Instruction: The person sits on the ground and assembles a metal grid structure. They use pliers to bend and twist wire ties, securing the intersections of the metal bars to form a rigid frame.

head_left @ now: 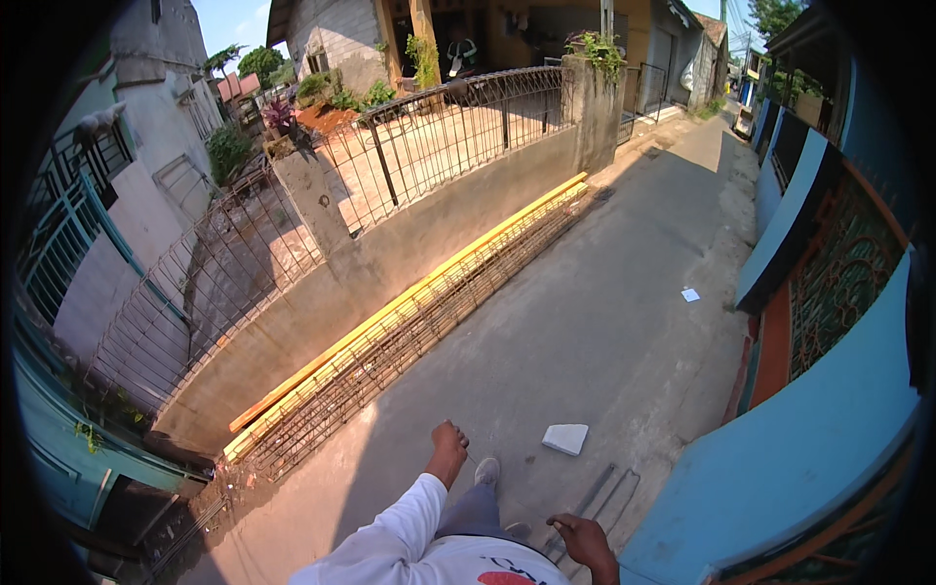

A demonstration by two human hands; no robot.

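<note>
My left hand [449, 450] is held out in front of me, its fingers curled into a fist. A thin line seems to run from it, but what it grips is too small to name. My right hand [585, 541] is lower and to the right, fingers bent and closed; I cannot make out what is in them. Close by it, low over the road, are narrow grey metal bars [616, 497] with a bent end; whether the hand touches them I cannot tell. A white slab-like block [565, 439] lies on the pavement ahead, between and beyond my hands.
Along the low wall [390, 244] on the left lie long yellow beams [409, 310] and rusty rebar cages [429, 336]. A wire fence [448, 132] tops the wall. A blue wall [780, 458] borders the right side. White paper [690, 294] lies on the road [546, 341].
</note>
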